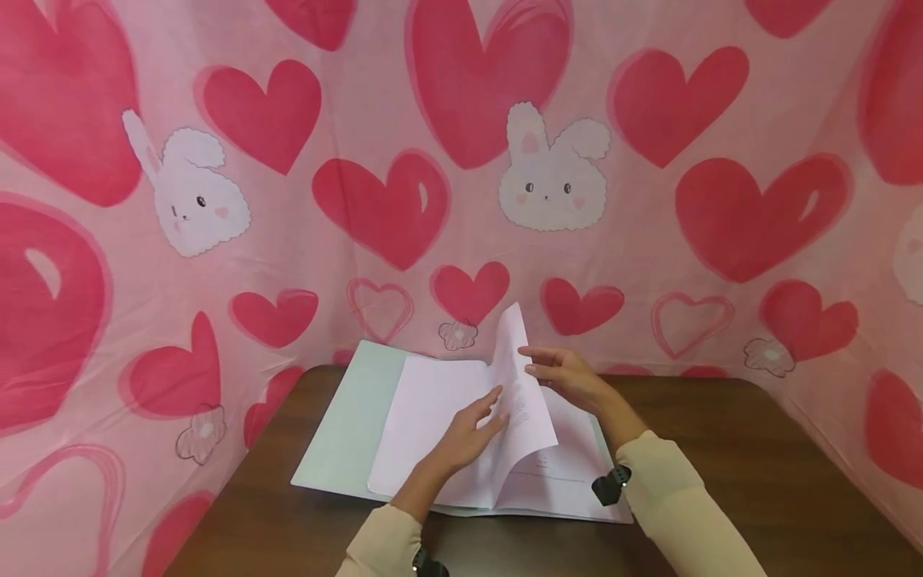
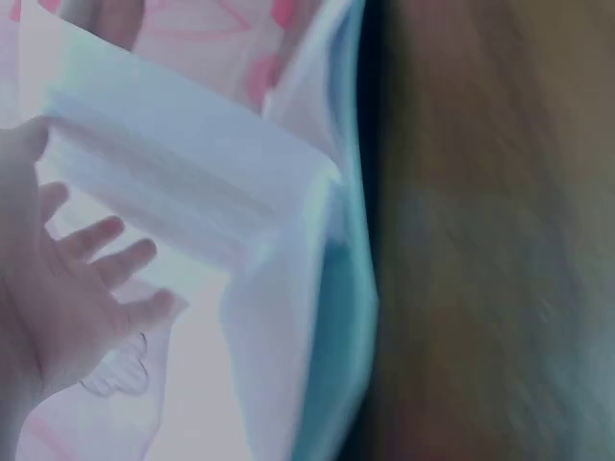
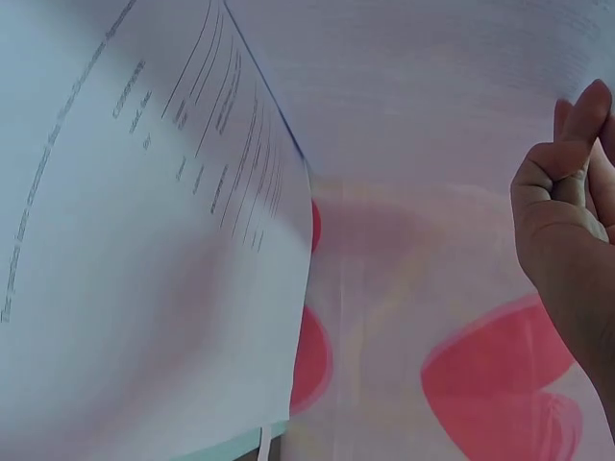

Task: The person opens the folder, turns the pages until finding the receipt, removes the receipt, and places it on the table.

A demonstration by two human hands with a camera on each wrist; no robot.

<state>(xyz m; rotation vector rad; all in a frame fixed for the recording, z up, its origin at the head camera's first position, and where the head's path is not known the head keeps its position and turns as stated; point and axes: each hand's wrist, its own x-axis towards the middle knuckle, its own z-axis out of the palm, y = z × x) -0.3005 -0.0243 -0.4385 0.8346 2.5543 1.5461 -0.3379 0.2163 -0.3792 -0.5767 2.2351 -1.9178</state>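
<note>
A pale green folder [image 1: 346, 425] lies spread on the table, with white printed sheets [image 1: 425, 417] inside. One sheet of paper [image 1: 521, 393] stands raised and curved near the middle, with faint text on its face. At its upper outer edge, my right hand [image 1: 570, 377] appears to pinch the paper; the right wrist view shows that hand's thumb and fingers [image 3: 567, 182] drawn together. My left hand [image 1: 469, 437] is on the other side, its fingers spread beside the sheet in the left wrist view. Whether those fingertips touch the paper is unclear.
The folder rests on a dark brown wooden table [image 1: 721, 449]. Behind it hangs a pink cloth [image 1: 649, 240] with hearts and rabbits. Dark bands with small devices [image 1: 611, 485] sit on both wrists. A printed page [image 3: 144, 240] lies on the folder's right side.
</note>
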